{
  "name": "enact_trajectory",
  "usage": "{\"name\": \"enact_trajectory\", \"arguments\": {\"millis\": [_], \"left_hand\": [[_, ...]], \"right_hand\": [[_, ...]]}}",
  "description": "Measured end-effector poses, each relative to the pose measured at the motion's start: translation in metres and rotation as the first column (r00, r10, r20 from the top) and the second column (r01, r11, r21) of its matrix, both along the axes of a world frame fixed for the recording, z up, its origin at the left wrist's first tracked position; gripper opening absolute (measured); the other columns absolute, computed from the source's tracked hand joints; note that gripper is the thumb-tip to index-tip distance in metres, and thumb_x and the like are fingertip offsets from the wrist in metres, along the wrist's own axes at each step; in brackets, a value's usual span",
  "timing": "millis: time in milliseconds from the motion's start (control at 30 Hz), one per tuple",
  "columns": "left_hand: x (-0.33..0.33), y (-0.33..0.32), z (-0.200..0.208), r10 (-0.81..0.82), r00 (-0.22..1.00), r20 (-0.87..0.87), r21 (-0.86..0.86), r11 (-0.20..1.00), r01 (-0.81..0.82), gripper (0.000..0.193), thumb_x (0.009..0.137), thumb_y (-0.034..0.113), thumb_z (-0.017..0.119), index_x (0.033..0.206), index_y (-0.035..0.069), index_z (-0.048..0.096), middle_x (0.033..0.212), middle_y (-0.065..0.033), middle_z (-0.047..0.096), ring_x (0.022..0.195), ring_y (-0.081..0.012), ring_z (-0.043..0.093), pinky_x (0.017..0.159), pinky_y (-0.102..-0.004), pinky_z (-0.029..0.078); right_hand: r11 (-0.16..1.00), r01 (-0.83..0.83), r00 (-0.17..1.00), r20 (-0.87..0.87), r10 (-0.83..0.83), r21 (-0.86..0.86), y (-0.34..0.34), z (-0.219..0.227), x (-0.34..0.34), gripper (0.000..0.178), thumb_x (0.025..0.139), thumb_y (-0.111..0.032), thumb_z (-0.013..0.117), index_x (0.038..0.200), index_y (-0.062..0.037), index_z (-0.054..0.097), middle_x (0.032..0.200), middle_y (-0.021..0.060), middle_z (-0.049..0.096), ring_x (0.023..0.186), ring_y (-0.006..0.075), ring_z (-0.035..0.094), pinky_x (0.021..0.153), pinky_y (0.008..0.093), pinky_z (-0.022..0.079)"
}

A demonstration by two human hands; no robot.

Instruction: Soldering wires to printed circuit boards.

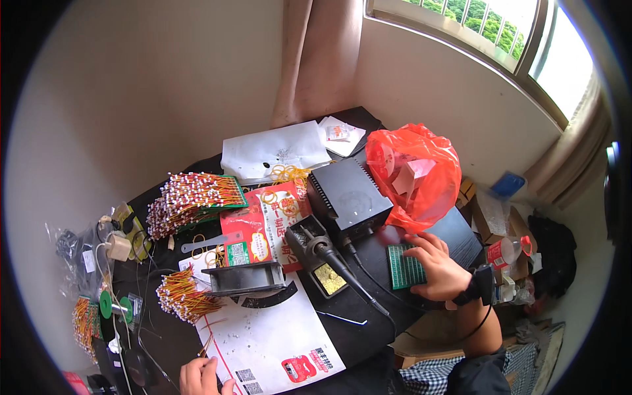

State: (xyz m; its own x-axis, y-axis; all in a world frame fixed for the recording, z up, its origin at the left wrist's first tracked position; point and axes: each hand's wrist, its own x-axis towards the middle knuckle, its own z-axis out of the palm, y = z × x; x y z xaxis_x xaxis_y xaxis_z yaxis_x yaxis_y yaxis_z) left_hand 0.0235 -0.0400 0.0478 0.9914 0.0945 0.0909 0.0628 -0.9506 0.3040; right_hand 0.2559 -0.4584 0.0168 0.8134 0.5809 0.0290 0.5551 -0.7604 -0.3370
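Note:
My right hand (438, 270), a black band on its wrist, grips a green circuit board panel (398, 266) at its right side, fingers over the top and thumb at the lower corner. At the lower edge my left hand (201, 378) rests on a white printed sheet (270, 336); its thumb and fingers are apart, and part of it is cut off. Just beyond its fingertips lie a few thin red and yellow wires (209, 336). A bundle of such wires with white connectors (184, 294) lies farther up the sheet, beside a black fan-like frame (247, 279).
A soldering iron (339, 266) sits in its holder beside a black station box (349, 197). Behind stands a red plastic bag (421, 178). More wired boards (201, 194) are stacked at left, near a green solder spool (115, 306). Tweezers (342, 318) lie near the front edge.

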Motion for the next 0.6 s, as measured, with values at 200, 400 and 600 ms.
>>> {"name": "enact_trajectory", "arguments": {"millis": [200,400,600], "left_hand": [[-0.029,0.020,-0.012,-0.005,0.988,-0.157,-0.001,1.000,0.005,0.016,0.091,0.008,0.060,0.102,-0.002,0.066,0.091,-0.0183,0.063,0.089,-0.0383,0.060,0.082,-0.0474,0.048],[-0.028,0.025,-0.018,-0.007,1.000,-0.027,-0.241,0.970,0.000,0.011,0.089,0.000,0.062,0.097,-0.003,0.069,0.091,-0.0197,0.065,0.087,-0.0390,0.063,0.079,-0.0458,0.051],[-0.019,0.030,-0.013,0.014,0.999,-0.048,-0.512,0.858,-0.036,0.010,0.090,0.001,0.064,0.098,-0.004,0.068,0.087,-0.0198,0.067,0.079,-0.0385,0.066,0.071,-0.0412,0.053]], "right_hand": [[0.994,-0.094,0.994,-0.057,0.091,-0.061,0.008,0.006,0.010,0.068,0.059,-0.014,0.085,0.119,-0.0016,0.056,0.133,0.0209,0.053,0.127,0.0403,0.049,0.107,0.0488,0.036],[0.994,-0.092,0.996,-0.008,0.092,-0.052,-0.002,0.007,0.009,0.076,0.055,-0.019,0.091,0.122,-0.0051,0.056,0.140,0.0182,0.052,0.129,0.0376,0.050,0.111,0.0480,0.034],[0.981,0.107,0.990,0.077,-0.121,0.160,-0.006,0.080,-0.016,0.077,0.059,-0.023,0.089,0.125,-0.0006,0.058,0.138,0.0224,0.055,0.121,0.0388,0.056,0.106,0.0454,0.043]]}}
